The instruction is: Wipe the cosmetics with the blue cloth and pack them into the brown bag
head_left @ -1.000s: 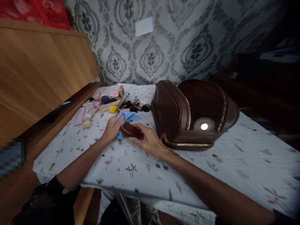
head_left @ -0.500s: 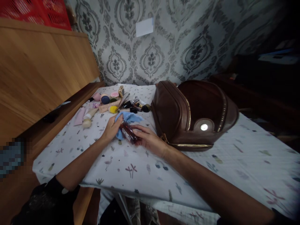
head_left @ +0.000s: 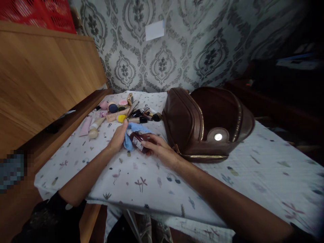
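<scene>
My right hand (head_left: 160, 148) grips a small dark red bottle (head_left: 138, 141) with a pale printed label turned toward me. A light blue cloth (head_left: 129, 144) is bunched in my left hand (head_left: 118, 136) and pressed against the bottle's far left end. My left thumb points up, and the other fingers are mostly hidden behind the cloth. Just beyond the hands lies a group of cosmetics, including a yellow-capped item (head_left: 121, 118), a black-capped tube (head_left: 138, 120) and a pink tube (head_left: 85, 126). To the right of my right hand stands a brown leather bag (head_left: 181, 125), its zip undone.
A white patterned cloth (head_left: 121, 189) covers the table. Along the left rises a wooden panel (head_left: 50, 64), with a red plastic basket (head_left: 37, 13) above it. The patterned wall (head_left: 162, 67) closes off the back. Dark furniture is at the right.
The bottle has turned, so its label now shows more fully. My left thumb has lifted off the bottle and cloth, and my right fingers have shifted around the bottle.
</scene>
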`<state>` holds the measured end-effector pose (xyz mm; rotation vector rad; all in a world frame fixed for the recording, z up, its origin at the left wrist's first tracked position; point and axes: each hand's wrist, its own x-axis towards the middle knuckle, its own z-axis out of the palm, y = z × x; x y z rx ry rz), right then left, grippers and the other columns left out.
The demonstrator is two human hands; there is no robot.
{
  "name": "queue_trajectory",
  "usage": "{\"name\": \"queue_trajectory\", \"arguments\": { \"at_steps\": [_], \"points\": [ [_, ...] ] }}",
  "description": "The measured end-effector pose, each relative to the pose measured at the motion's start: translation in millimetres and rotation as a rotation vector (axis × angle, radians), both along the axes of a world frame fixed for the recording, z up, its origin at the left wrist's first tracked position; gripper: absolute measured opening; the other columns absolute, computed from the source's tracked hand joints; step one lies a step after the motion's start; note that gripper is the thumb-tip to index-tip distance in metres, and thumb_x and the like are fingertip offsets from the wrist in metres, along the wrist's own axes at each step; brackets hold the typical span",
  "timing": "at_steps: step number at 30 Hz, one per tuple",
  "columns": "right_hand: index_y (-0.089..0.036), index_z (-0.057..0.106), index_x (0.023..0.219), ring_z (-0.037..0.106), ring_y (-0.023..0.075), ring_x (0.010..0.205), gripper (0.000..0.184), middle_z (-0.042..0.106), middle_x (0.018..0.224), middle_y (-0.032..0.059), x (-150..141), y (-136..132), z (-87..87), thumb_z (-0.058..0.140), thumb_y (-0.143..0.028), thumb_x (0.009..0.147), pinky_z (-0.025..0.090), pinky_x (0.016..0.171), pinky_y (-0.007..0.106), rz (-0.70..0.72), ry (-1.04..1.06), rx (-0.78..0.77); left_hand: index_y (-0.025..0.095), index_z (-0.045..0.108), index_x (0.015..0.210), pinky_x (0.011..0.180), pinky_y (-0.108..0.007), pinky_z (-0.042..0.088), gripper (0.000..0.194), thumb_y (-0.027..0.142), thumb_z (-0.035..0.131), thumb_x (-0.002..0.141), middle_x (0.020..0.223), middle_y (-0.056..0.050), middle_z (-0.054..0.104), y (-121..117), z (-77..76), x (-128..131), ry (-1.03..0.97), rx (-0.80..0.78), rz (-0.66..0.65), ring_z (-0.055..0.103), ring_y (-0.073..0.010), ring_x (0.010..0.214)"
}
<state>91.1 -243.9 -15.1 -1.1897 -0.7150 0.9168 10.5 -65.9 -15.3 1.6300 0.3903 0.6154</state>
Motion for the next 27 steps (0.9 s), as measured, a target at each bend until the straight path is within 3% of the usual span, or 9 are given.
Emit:
{"name": "queue_trajectory", "arguments": {
  "at_steps": [3, 5, 11, 19, 23, 27],
  "points": [
    [-0.021, 0.067, 0.103, 0.067, 0.0165, 0.069, 0.031, 0.070, 0.090, 0.0041, 0, 1, 0.1, 0.072, -0.037, 0.076, 0.047, 0.050, 0.024, -0.006, 0.039, 0.001, 0.017, 0.074, 0.091, 0.080, -0.028, 0.053, 0.030, 0.042, 0.067, 0.077, 0.090, -0.004, 0.074, -1, 2.6, -1, -0.025, 0.034, -0.067, 0.067, -0.0223, 0.092],
    [-0.021, 0.066, 0.101, 0.067, 0.0170, 0.066, 0.029, 0.071, 0.088, 0.0037, 0, 1, 1.0, 0.072, -0.037, 0.077, 0.046, 0.048, 0.024, 0.005, 0.088, 0.002, 0.018, 0.075, 0.093, 0.077, -0.026, 0.052, 0.027, 0.034, 0.066, 0.073, 0.091, -0.003, 0.073, -3, 5.0, -2, -0.014, 0.016, -0.067, 0.066, -0.0210, 0.090],
    [-0.019, 0.061, 0.102, 0.067, 0.0150, 0.058, 0.019, 0.070, 0.081, 0.0017, 2, 0, 5.6, 0.062, -0.032, 0.087, 0.041, 0.045, 0.022, 0.043, 0.297, 0.029, 0.019, 0.074, 0.095, 0.069, -0.022, 0.048, 0.029, 0.027, 0.069, 0.068, 0.087, -0.001, 0.073, -5, 10.2, -5, -0.045, -0.098, -0.075, 0.064, -0.0164, 0.080],
    [-0.017, 0.061, 0.101, 0.070, 0.0203, 0.070, 0.023, 0.074, 0.087, 0.0103, 8, 0, 7.8, 0.045, -0.034, 0.096, 0.054, 0.059, 0.030, 0.101, 0.484, -0.034, 0.018, 0.073, 0.101, 0.077, -0.028, 0.051, 0.040, 0.030, 0.081, 0.063, 0.103, -0.005, 0.073, -6, 15.0, -6, -0.109, -0.207, -0.144, 0.066, -0.0196, 0.087],
    [-0.018, 0.060, 0.103, 0.069, 0.0208, 0.074, 0.031, 0.072, 0.092, 0.0099, 9, 2, 1.2, 0.046, -0.044, 0.095, 0.054, 0.059, 0.031, 0.061, 0.227, -0.027, 0.017, 0.074, 0.101, 0.076, -0.026, 0.051, 0.043, 0.031, 0.085, 0.062, 0.099, -0.005, 0.074, -8, 15.6, -6, -0.120, -0.231, -0.128, 0.066, -0.0188, 0.085],
    [-0.018, 0.059, 0.110, 0.064, 0.0248, 0.095, 0.034, 0.067, 0.104, 0.0099, 6, -1, -4.2, 0.059, -0.044, 0.088, 0.054, 0.084, 0.040, -0.117, -0.506, -0.029, 0.017, 0.075, 0.096, 0.073, -0.024, 0.051, 0.039, 0.032, 0.086, 0.062, 0.094, -0.004, 0.073, -11, 15.0, -6, -0.107, -0.205, -0.083, 0.065, -0.0173, 0.081]
  ]
}}
